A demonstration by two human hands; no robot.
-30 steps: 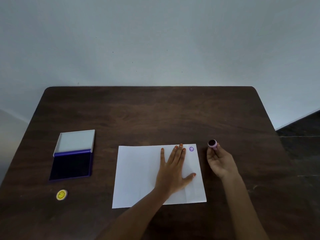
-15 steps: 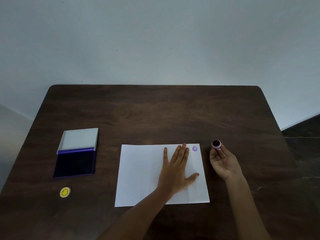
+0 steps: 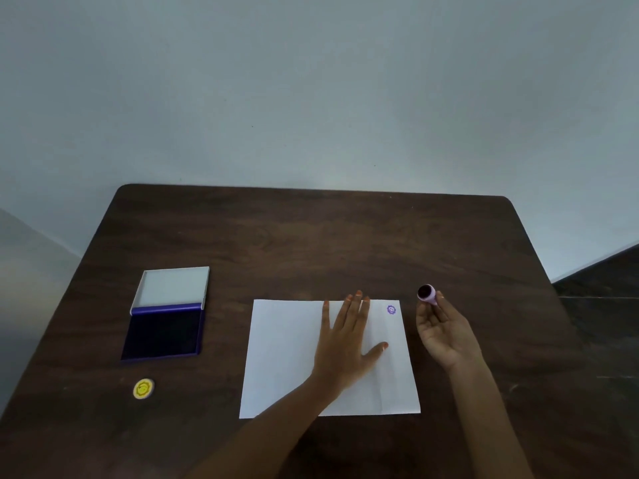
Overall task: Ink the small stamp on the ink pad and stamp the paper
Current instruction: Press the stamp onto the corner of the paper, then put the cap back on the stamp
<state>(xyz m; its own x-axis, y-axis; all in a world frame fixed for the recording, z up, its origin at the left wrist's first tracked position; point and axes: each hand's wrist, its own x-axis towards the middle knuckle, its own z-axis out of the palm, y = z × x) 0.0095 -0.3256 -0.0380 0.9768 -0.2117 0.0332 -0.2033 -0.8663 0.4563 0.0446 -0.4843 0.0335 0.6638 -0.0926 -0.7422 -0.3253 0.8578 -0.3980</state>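
A white sheet of paper (image 3: 287, 354) lies on the dark wooden table (image 3: 311, 243). My left hand (image 3: 345, 344) rests flat on the sheet, fingers spread. A small purple stamp mark (image 3: 391, 309) shows near the sheet's far right corner. To the right of the paper, my right hand (image 3: 444, 331) is palm up and holds the small pink stamp (image 3: 427, 294) at its fingertips, the dark inked face turned up toward me. The open ink pad (image 3: 164, 331) with its blue-black pad and raised white lid lies at the left.
A small round yellow cap (image 3: 143, 388) with a smiley face lies near the table's front left, below the ink pad. A pale wall stands behind the table. The table's right edge drops to a dark floor (image 3: 601, 292).
My hands and the stamp keep almost the same pose. The whole view has shifted slightly as my head moved; the right hand has tilted the stamp's face a little more upward.
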